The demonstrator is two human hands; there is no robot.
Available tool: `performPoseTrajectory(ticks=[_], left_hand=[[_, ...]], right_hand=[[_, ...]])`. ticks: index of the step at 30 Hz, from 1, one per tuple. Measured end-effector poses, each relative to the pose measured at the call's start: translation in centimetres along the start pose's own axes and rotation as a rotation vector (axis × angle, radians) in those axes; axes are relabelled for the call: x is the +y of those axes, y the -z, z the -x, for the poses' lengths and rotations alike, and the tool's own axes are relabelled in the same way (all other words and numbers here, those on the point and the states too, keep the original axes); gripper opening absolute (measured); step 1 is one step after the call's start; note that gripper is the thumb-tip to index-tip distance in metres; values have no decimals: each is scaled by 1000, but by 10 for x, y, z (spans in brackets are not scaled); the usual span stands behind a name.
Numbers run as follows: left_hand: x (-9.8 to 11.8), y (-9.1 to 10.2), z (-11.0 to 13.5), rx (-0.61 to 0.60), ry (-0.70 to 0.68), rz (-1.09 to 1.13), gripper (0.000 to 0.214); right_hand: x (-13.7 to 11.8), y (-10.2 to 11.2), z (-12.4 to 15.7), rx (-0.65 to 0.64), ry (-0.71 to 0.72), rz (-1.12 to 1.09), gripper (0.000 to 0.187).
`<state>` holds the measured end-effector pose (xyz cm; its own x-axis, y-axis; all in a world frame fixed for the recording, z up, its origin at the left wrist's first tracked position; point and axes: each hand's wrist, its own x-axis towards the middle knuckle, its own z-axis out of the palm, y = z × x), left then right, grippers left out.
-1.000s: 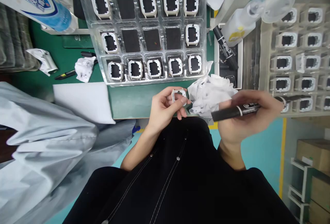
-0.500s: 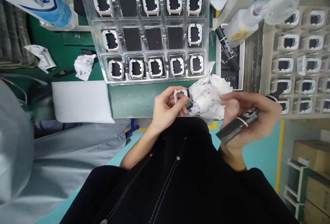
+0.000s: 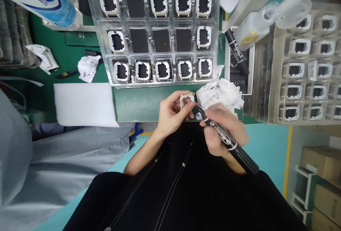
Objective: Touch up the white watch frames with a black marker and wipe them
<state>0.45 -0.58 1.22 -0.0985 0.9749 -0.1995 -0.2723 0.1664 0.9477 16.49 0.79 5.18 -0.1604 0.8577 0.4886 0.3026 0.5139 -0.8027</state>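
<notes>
My left hand [image 3: 173,114] is closed on a small white watch-case frame [image 3: 187,98], thumb along its lower edge, above the front of the green table. In my right hand [image 3: 226,128] is a black marker pen [image 3: 226,137], its tip pointing up and left and close to the frame; whether it touches cannot be made out. Crumpled white tissues [image 3: 221,94] lie just beyond the right hand. Behind both hands, a clear plastic tray [image 3: 160,83] holds several similar white frames on dark pads, and some compartments show only the pad.
A white foam sheet [image 3: 85,105] lies at left, near a stained tissue [image 3: 88,68]. A blue-and-white bottle [image 3: 57,9] stands at back left. More markers [image 3: 237,51] sit in a box at right, beside a pump bottle [image 3: 253,28] and a second tray [image 3: 278,82] of frames.
My right hand has moved left from over the tissues and swung the marker round, so its tip is now beside the frame. The left hand stays nearly in place, holding the frame.
</notes>
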Motion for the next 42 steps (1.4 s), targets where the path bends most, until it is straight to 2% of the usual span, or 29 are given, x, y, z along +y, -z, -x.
performPoseTrajectory(ticks=[1, 4, 9, 19, 26, 31, 38, 42], left_hand=[[0, 0, 0, -6, 0, 9, 44], [-1, 2, 0, -24, -21, 37, 44], [-6, 3, 0, -19, -51, 1, 43], [-13, 2, 6, 11, -242, -201, 21], [-16, 3, 8, 42, -247, -290, 25], [-14, 1, 8, 31, -292, -310, 20], [-16, 2, 8, 11, -234, -288, 25], [-15, 2, 9, 19, -265, -319, 22]], right_hand=[[1, -4, 0, 39, 16, -70, 18], [5, -15, 1, 127, 31, -164, 18], [11, -22, 4, 111, 16, -92, 15], [6, -20, 3, 140, -36, 27, 17], [10, -21, 3, 153, -34, 96, 11], [11, -21, 4, 161, -53, 71, 13], [10, -22, 5, 164, -83, 30, 13], [12, -23, 6, 171, -76, 61, 12]])
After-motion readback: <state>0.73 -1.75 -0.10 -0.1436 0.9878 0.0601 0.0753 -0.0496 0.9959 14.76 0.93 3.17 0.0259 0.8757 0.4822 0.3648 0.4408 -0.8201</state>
